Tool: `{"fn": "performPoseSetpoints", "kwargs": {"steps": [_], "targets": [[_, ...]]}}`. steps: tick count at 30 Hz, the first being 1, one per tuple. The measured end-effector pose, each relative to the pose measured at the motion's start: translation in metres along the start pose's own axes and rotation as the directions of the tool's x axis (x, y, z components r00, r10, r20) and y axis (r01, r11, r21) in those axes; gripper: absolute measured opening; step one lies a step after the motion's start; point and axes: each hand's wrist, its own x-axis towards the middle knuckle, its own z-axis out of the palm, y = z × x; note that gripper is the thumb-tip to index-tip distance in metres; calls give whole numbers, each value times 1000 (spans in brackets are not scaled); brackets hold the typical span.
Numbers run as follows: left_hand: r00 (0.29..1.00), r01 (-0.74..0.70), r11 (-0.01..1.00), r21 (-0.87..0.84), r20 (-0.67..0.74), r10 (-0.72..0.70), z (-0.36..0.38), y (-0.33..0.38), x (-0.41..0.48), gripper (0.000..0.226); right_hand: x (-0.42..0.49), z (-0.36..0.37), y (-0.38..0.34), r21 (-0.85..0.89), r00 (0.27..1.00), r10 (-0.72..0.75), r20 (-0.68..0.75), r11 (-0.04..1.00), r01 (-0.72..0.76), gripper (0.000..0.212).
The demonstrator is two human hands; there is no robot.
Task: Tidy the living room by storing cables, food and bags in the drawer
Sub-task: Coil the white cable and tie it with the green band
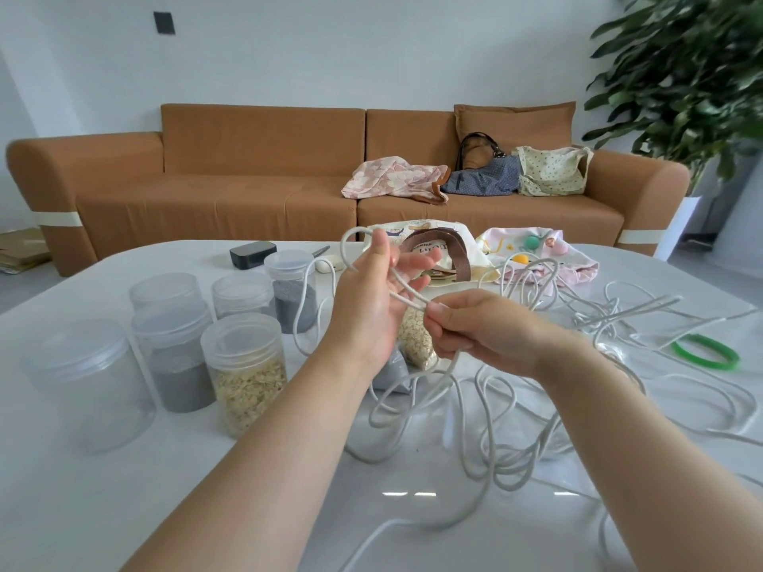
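- A white cable (406, 294) is held above the table (103, 509); most of it lies in a loose tangle on the tabletop, under and to the right of the hands.
- One loop is draped over the left hand (371, 295), whose fingers are kept straight and spread.
- A strand is pinched by the curled fingers of the right hand (487, 328), just beside the left palm.
- Clear lidded jars (247, 373) of oats and grey powder are grouped at the left.
- Two cloth bags (541, 251) are seen at the table's far edge.
- Three more bags lie on the sofa (247, 179).
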Motion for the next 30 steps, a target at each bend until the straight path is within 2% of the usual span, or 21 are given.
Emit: {"fn": "performPoseSetpoints", "kwargs": {"steps": [4,6,9,13,14,15,18,20,23,27,30], "targets": [[990,59,990,-131,-123,-75,2,2,-1,52,0,2,-2,2,1000,8,22,1000,-8,30],[984,84,975,-207,-135,-113,1,4,-2,56,-1,2,-2,-11,1000,15,7,1000,-15,30],[989,111,949,-296,-60,-135,-2,8,-3,60,-4,-3,-3,21,998,40,54,999,-41,24],[993,113,968,-223,48,-105,-1,14,-5,64,-4,-7,0,6,985,54,164,998,-56,31],[993,111,967,-229,67,-98,-1,16,-5,64,-3,-7,2,0,982,45,184,999,-46,26],[993,107,962,-250,80,-90,-1,19,-5,65,-3,-7,1,7,978,37,204,999,-39,21],[994,101,938,-332,79,-79,-4,25,-3,65,-2,-8,2,71,974,43,222,996,-60,28],[993,112,922,-370,82,-88,-6,26,-3,65,-4,-8,1,108,975,69,213,990,-94,24],[989,139,895,-424,105,-104,-8,28,-2,67,-8,-13,1,38,976,150,161,987,-158,31],[981,180,876,-447,143,-129,-6,29,-1,68,-9,-23,2,-49,987,161,3,986,-161,35],[977,208,894,-397,135,-167,-7,30,0,68,-8,-28,4,-137,979,122,-165,980,-145,24]]}}
